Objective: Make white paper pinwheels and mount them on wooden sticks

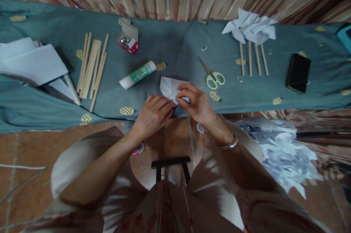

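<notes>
A small piece of folded white paper [168,86] lies at the front edge of the cloth-covered table, creased across its face. My left hand [155,114] grips its near left edge with bent fingers. Thumb and forefinger of my right hand [194,102] pinch the paper's right part, close to the left fingertips. Just left of the paper lies a green and white glue stick [142,74]. Scissors with pale green handles [215,80] rest to its right, blades pointing away. My fingers hide the paper's near corner.
Several wooden sticks [91,68] and a stack of white paper [33,64] lie left. Behind the glue stands an opened red box of small metal pieces [128,42]. White paper pinwheels [251,28] and a black phone [298,73] are right. Paper scraps [285,152] fill the floor's right.
</notes>
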`<action>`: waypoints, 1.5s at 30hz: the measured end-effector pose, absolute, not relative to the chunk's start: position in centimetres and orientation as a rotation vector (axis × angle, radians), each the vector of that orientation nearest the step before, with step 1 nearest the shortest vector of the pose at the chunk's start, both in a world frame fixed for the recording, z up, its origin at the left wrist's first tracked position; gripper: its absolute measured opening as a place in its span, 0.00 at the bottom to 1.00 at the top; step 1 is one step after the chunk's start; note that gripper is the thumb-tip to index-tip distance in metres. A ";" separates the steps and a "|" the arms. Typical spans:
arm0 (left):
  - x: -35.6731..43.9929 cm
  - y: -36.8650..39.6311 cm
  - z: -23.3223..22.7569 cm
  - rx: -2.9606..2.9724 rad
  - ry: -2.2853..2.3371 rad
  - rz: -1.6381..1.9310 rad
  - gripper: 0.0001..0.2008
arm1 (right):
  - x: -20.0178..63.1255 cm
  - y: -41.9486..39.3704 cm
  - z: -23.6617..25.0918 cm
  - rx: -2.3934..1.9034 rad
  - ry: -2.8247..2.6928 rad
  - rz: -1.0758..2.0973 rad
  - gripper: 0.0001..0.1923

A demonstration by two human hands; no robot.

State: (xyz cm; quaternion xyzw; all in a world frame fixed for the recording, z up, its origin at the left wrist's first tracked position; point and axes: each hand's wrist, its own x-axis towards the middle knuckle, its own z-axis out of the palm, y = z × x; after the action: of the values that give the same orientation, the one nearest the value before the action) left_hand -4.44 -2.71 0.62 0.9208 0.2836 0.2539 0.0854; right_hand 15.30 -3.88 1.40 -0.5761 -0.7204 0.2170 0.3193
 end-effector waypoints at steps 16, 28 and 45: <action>-4.4 -2.7 0.4 2.825 0.820 0.737 0.10 | 14.4 -3.5 0.9 -1.570 -1.847 0.512 0.06; -4.4 -2.7 0.3 2.759 0.845 0.686 0.12 | 14.3 -3.6 0.8 -1.602 -1.822 0.504 0.06; -4.4 -2.6 0.3 2.757 0.842 0.673 0.14 | 14.1 -3.8 0.7 -1.610 -1.838 0.441 0.04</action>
State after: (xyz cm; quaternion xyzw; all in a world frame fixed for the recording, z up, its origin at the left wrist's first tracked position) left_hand -4.38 -2.60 0.28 0.9275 0.2833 0.2265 0.0908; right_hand 14.08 -3.79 0.71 -0.6135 -0.7005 0.1681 0.3235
